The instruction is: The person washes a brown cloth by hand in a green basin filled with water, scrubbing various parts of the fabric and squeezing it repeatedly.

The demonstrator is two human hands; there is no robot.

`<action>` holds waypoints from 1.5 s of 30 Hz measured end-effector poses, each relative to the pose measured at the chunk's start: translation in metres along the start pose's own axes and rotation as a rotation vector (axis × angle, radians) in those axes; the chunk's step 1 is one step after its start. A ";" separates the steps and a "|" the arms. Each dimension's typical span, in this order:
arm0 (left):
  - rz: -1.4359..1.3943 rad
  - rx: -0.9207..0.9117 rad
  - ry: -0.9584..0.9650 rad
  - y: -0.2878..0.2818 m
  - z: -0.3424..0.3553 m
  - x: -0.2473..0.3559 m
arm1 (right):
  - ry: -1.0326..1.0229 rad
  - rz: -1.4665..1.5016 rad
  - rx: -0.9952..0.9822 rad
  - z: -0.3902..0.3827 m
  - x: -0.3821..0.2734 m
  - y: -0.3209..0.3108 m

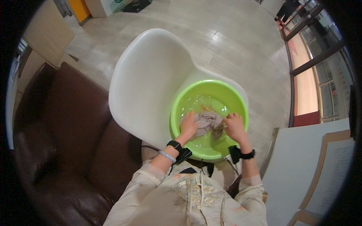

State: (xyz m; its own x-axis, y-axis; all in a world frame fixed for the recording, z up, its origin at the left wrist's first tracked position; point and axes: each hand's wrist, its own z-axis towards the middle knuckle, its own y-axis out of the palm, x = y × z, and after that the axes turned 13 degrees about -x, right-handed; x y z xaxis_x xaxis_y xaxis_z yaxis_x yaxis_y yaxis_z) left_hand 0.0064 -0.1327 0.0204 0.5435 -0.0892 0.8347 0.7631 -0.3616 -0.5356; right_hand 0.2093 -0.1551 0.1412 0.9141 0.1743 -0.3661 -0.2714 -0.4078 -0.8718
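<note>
A bright green plastic basin (209, 152) holds water and rests on the seat of a white moulded chair (151, 67). In the water lies a wet, greyish-pink cloth (206, 120), bunched up between my two hands. My left hand (189, 124) grips its left end, fingers curled over it. My right hand (234, 126) is closed on the right end, where the cloth looks darker and twisted. An orange patch shows under the water just beyond the cloth. Dark straps circle both wrists, and a pale bangle sits on my left forearm.
A dark brown leather sofa (79, 124) is close on the left. At the right stands a white panel (305, 154) with brown trim, near tall framed windows (324, 75). Beyond the chair stretches grey tiled floor (241, 41). A person in dark clothes (287, 10) stands far off at upper right.
</note>
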 end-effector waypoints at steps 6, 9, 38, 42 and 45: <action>0.041 -0.029 -0.065 0.001 -0.004 0.004 | -0.518 0.544 -0.159 -0.073 -0.095 -0.124; 0.070 -0.092 -0.098 0.003 0.004 0.011 | -1.099 0.833 0.272 -0.102 -0.112 -0.129; 0.100 -0.076 -0.062 0.004 0.002 0.007 | -1.381 0.877 0.097 -0.120 -0.176 -0.183; 0.117 -0.071 -0.056 0.006 0.003 0.005 | -1.505 0.864 0.252 -0.124 -0.169 -0.172; 0.137 -0.060 -0.044 0.005 0.003 0.005 | -1.483 0.892 0.250 -0.124 -0.170 -0.171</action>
State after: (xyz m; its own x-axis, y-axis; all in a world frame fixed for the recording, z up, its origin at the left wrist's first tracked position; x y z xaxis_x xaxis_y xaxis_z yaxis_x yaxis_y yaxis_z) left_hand 0.0142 -0.1322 0.0215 0.6565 -0.1012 0.7475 0.6594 -0.4042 -0.6339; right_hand 0.1376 -0.2265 0.3930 -0.5143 0.6518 -0.5573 -0.6603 -0.7157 -0.2277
